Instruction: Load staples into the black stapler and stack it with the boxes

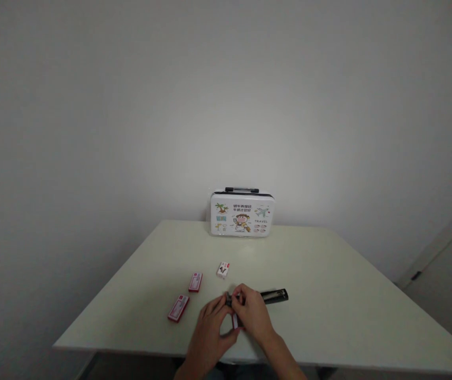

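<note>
2 hands (209,328) at box (235,321), near front edge (146,352), wide tabletop (352,311) rightward

Far side, white case (242,214): capitals, right half of front, "TRAVEL"! Top middle, two lines, Chinese: "奶牛养得好" over "牛奶才会好". Over left, farther red box (195,282), nearer red box (178,308): printed labels, too tiny to read. White box (223,270), small print, same story. Near box (235,321), mostly covered, label too small.

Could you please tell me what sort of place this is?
Probably a plain indoor room, perhaps a simple desk workspace. A pale table stands before a plain grey wall, with a white cartoon-printed carrying case upright at its far edge.
</note>
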The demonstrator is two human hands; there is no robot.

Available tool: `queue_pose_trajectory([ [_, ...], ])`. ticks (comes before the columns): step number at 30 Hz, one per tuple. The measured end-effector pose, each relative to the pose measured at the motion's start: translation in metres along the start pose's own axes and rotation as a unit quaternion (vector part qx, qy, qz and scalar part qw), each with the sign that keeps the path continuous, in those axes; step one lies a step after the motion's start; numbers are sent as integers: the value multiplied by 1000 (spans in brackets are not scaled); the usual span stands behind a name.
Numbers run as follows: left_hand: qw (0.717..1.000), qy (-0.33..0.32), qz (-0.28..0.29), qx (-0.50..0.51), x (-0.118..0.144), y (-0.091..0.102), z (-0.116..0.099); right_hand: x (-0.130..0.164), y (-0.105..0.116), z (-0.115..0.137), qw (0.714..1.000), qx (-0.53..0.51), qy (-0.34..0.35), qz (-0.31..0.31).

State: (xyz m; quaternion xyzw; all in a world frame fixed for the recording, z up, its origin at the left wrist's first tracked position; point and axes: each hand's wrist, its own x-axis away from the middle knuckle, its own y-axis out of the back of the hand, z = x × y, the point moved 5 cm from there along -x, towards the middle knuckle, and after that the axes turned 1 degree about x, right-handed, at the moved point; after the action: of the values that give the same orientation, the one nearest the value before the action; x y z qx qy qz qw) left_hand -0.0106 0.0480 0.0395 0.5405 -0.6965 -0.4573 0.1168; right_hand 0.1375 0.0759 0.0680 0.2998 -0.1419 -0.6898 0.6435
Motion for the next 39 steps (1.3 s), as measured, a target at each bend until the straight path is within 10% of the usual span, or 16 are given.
queue_pose_trajectory([
  [11, 1000, 5, -6, 14, 0, 0, -1, -1, -7, 10, 1000, 13, 10, 18],
  [19, 1000, 21, -14, 13, 0, 5, -6, 21, 7, 2, 981, 64, 71, 166],
  [39, 998, 12, -25, 52, 4, 5, -2, 32, 18, 7, 941, 250, 120, 192],
])
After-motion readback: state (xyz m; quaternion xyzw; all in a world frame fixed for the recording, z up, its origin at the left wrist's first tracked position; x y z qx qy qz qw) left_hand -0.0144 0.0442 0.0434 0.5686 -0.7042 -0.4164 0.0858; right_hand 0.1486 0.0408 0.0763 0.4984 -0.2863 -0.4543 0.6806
